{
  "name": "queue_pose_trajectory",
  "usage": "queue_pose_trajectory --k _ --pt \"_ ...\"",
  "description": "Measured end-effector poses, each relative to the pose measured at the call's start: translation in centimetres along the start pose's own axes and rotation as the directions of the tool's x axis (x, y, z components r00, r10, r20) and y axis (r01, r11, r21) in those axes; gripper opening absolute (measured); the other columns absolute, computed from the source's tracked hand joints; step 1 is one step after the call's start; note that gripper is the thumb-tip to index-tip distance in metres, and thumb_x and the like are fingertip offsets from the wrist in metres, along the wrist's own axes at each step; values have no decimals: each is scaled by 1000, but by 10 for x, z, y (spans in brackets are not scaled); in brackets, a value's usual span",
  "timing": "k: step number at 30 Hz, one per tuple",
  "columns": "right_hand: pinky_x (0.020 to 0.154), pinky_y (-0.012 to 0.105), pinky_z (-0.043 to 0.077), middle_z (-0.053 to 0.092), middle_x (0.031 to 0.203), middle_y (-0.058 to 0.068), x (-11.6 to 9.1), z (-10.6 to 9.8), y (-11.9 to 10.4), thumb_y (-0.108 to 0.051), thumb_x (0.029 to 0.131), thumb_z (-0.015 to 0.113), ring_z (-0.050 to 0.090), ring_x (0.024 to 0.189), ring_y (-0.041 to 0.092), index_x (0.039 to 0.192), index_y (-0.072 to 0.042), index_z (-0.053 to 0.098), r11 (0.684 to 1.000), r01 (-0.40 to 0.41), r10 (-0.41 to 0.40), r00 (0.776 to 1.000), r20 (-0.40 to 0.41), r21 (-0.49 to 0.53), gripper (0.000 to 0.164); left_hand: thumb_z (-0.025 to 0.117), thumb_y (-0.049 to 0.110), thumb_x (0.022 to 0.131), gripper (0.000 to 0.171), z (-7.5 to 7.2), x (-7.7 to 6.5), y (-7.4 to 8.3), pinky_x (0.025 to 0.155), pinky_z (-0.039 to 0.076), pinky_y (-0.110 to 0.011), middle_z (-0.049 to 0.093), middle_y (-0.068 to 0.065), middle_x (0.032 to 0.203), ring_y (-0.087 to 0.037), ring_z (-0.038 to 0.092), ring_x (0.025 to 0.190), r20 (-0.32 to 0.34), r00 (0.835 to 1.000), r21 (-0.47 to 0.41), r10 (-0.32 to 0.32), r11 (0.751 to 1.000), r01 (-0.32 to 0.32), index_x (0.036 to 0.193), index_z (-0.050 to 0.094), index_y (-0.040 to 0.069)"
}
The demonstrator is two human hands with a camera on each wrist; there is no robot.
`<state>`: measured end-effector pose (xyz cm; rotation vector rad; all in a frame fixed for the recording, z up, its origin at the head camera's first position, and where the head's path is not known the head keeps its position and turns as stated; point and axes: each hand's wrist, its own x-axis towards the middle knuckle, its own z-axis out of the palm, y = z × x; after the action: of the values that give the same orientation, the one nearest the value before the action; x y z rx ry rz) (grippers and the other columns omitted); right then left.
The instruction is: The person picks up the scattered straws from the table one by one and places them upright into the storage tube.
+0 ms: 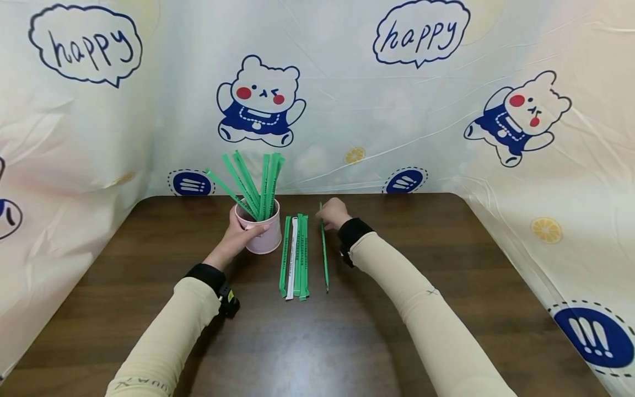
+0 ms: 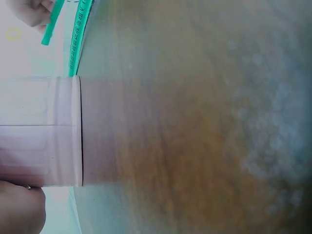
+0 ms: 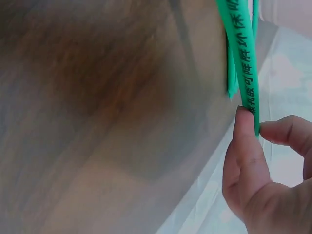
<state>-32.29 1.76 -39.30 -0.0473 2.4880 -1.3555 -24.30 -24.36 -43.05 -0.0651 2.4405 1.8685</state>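
My left hand (image 1: 237, 237) grips a pink cup (image 1: 267, 238) on the table, its thumb lying across the near side below the rim. Several green paper-wrapped straws (image 1: 268, 190) stand in the cup, fanned out above its rim. To the right of it, my right hand (image 1: 335, 213) pinches the far end of one green wrapped straw (image 1: 325, 259) between thumb and fingers. In the right wrist view, dark printed characters show along this straw (image 3: 242, 58). Between cup and right hand, several green wrapped straws (image 1: 302, 259) and one white one (image 1: 291, 259) lie side by side.
The brown wooden table (image 1: 317, 347) has its far edge just beyond the cup and my right hand. Behind it hangs a pale backdrop (image 1: 337, 99) printed with cartoon bears and lettering, which also runs along both sides.
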Motion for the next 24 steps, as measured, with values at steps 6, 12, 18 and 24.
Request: queue_pose_trajectory --k 6,12,18,24 --pt "102 50 56 55 136 25 -2 -24 0 -3 100 56 63 114 35 142 7 49 993 47 -49 999 11 111 43 66 31 93 106 1 0 2 128 15 -63 4 -19 168 -40 14 154 1 1000 5 11 1000 -11 159 -17 20" --pt "102 52 56 61 124 25 4 -47 -11 2 98 52 62 86 21 140 9 52 972 141 -133 990 -55 186 42 66 29 93 106 0 2 3 128 14 -63 5 -20 168 -40 14 154 -10 1000 2 13 1000 -13 160 -15 20" --pt "105 50 55 57 134 29 3 -68 -34 3 99 48 63 108 33 146 6 47 951 232 -217 971 -96 203 47 65 30 93 107 0 1 2 128 14 -64 2 -20 169 -41 12 155 0 1000 6 -13 1000 13 159 -18 21" --pt "103 46 56 57 119 17 -7 -87 -63 0 102 51 62 115 35 147 4 46 935 329 -315 942 -117 131 45 66 33 93 108 2 -1 3 128 15 -64 2 -19 169 -41 12 154 2 1000 8 -7 1000 7 159 -19 21"
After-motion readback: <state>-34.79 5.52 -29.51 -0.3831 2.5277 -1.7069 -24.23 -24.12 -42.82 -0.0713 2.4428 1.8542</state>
